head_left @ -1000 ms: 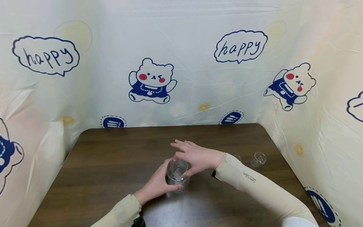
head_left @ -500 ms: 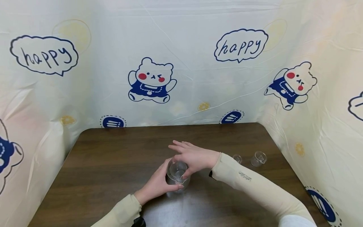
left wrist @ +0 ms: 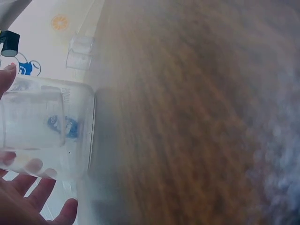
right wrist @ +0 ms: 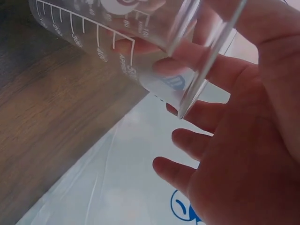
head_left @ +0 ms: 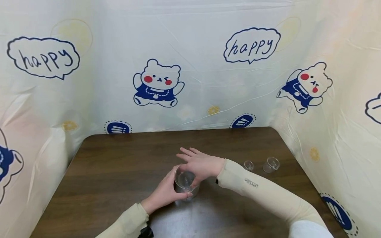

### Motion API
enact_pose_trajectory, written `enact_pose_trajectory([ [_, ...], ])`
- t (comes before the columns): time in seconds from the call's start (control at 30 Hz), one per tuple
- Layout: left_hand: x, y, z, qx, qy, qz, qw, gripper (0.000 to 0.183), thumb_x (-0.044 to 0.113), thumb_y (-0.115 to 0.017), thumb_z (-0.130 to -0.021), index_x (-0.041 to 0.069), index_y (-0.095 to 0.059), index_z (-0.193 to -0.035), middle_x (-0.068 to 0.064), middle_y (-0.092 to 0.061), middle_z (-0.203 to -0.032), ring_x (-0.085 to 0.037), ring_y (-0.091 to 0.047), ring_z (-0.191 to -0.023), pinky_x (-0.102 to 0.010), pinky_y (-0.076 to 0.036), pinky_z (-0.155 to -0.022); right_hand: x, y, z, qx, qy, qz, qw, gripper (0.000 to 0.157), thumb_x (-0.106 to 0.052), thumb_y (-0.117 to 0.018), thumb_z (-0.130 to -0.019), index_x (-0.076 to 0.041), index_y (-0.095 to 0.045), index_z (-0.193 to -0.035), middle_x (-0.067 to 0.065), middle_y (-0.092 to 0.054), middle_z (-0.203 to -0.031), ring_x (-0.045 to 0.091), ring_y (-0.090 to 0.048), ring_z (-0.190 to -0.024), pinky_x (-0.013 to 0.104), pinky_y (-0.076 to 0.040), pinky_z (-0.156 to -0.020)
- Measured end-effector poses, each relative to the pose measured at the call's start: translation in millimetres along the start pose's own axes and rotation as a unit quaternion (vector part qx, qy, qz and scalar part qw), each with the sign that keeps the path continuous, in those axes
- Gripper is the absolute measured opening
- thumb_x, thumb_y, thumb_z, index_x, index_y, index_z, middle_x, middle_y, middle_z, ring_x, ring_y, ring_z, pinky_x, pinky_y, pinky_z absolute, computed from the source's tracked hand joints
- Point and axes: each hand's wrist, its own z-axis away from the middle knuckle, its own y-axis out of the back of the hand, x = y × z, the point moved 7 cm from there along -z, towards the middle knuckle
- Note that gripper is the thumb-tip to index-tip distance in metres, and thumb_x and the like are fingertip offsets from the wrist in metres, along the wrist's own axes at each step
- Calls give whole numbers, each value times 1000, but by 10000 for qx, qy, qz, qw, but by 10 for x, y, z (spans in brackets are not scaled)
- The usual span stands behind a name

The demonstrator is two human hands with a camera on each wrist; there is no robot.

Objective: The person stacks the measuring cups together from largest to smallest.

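Note:
My left hand [head_left: 163, 191] grips a large clear glass beaker [right wrist: 89, 42] around its side, thumb toward me. White graduations run up its wall to 500. A smaller glass beaker [left wrist: 33, 119] is inside the large one; in the left wrist view its base stands apart from the large beaker's base. From above, my right hand [head_left: 202, 165] holds the smaller beaker between thumb and index finger, with the other fingers spread past the rim. The hand partly hides both rims in the head view.
Two more small glass beakers stand on the brown wooden table [head_left: 125, 172] at the right: a tiny beaker [head_left: 248, 165] and a slightly bigger beaker [head_left: 271, 165]. A pale curtain [head_left: 202, 76] printed with bears hangs behind and beside the table.
My right hand has shifted slightly left, and the smaller beaker sits deeper in the large one. The tiny beaker now shows clear of my right sleeve. My left hand has stayed put.

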Motion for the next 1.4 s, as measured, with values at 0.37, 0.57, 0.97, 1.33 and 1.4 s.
enact_pose_trajectory([
  [0.37,8,-17,-1,-28,62,44,10000,97,44,-93,-76,23,-38,-154,2,-52,-146,-20,-56,-128,-48,-47,-105,-69,-43,-40,-33,-201,817,9964,68,-53,-90,-77,-26,-68,-135,9,-37,-166,34,-19,-158,51,-24,-125],
  [0.57,9,-15,-5,5,65,1,10000,97,42,-93,-77,23,-38,-154,1,-54,-143,-20,-57,-125,-48,-48,-103,-94,-47,-49,34,-282,1217,9922,70,-56,-90,-75,-28,-68,-136,10,-39,-165,34,-24,-157,51,-28,-123],
  [0.97,-2,-17,-7,-11,117,15,9999,98,45,-93,-75,24,-38,-154,3,-54,-143,-18,-56,-124,-46,-48,-103,-157,-25,-39,103,-368,1562,9870,71,-61,-88,-75,-29,-69,-135,10,-42,-163,32,-29,-155,51,-30,-122],
  [1.33,13,-11,-3,-29,157,6,9999,97,46,-93,-76,24,-38,-154,1,-53,-145,-19,-57,-125,-46,-48,-103,-188,2,-33,194,-389,1782,9830,70,-63,-88,-74,-31,-70,-135,8,-45,-161,32,-35,-152,52,-32,-121],
  [1.4,23,-8,-1,-59,156,51,9998,97,45,-92,-77,24,-37,-154,1,-53,-145,-19,-57,-125,-46,-49,-103,-181,3,-37,117,-405,1738,9839,70,-62,-87,-75,-32,-70,-135,7,-44,-162,31,-34,-153,53,-31,-121],
])
